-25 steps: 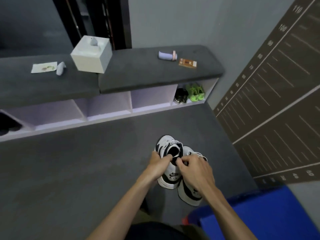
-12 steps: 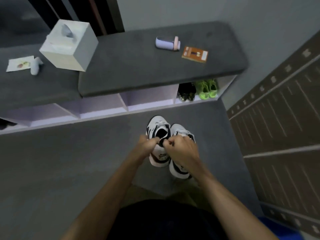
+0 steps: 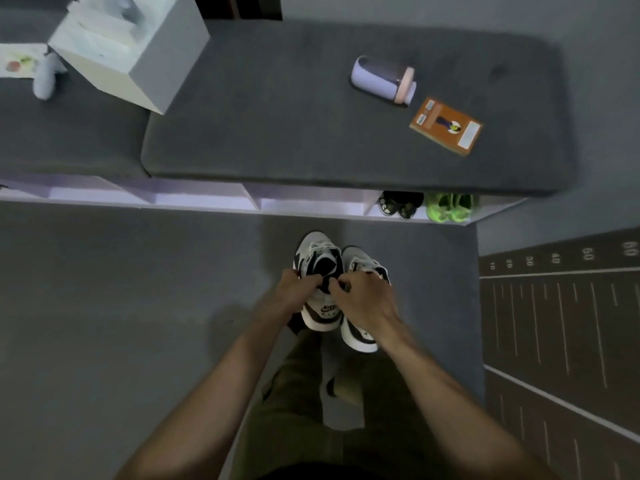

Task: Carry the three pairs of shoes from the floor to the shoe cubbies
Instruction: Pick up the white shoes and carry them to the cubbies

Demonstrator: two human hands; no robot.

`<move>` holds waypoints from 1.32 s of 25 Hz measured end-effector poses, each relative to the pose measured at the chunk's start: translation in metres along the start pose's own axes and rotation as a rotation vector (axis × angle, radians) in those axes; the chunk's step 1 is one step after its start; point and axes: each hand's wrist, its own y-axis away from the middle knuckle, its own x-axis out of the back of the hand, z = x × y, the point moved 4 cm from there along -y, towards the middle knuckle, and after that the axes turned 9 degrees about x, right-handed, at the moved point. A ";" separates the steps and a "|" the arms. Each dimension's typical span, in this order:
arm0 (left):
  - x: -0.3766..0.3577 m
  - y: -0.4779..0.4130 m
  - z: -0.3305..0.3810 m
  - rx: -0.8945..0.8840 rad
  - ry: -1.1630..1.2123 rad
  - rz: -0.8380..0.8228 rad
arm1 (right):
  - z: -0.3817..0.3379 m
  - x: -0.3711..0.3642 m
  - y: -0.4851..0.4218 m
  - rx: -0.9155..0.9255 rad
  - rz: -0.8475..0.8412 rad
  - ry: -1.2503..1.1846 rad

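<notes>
Left fingers (image 3: 311, 280) curl and pinch the collar of the left shoe. Right fingers (image 3: 341, 284) curl on the collar of the right shoe. Left hand (image 3: 296, 292) and right hand (image 3: 365, 301) touch over the white-and-black sneakers (image 3: 323, 311). The pair looks lifted off the grey floor (image 3: 104, 306), in front of the person's legs. Its long axis runs near to far, toes toward the shoe cubbies (image 3: 207, 202). Cubbies lie far, straight ahead, under the bench cushion (image 3: 294, 133). Far-right compartment holds the black pair (image 3: 398, 206) and green pair (image 3: 448, 207). The bay left of it is dead ahead, both hands about equally near.
</notes>
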 end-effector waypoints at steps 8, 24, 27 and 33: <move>-0.027 -0.171 0.047 0.052 0.083 0.102 | 0.097 -0.049 -0.150 0.023 -0.075 0.040; -0.045 -0.542 0.119 -0.267 0.024 0.305 | 0.288 -0.215 -0.437 0.187 0.282 0.156; -0.044 -0.569 0.141 -0.347 0.056 0.293 | 0.293 -0.215 -0.463 0.265 0.374 0.196; -0.050 -0.617 0.158 -0.447 0.139 0.273 | 0.321 -0.233 -0.521 0.342 0.323 0.148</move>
